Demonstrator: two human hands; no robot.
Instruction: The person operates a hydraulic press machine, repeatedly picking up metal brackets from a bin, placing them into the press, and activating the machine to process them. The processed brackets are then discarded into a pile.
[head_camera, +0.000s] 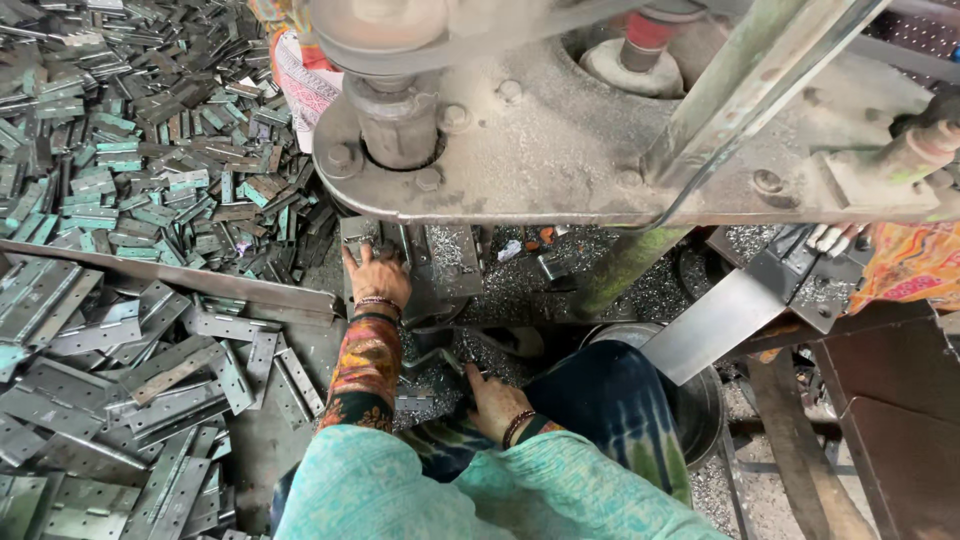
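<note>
A worker's left hand (377, 277) presses flat on a hinge plate (362, 236) at the press bed's (455, 262) left edge, the right hand (492, 402) resting open and empty below, finished hinges (120, 390) piled alongside.

Workshop floor (270, 440) under heaps of flat metal hinge plates (110, 400) and shavings (640, 290).

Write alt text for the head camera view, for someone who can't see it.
Seen from above, a person's left hand reaches onto the bed of a heavy metal press machine, while the right hand rests low near the lap among metal shavings. Piles of flat grey hinge plates cover the floor to the left.
</note>
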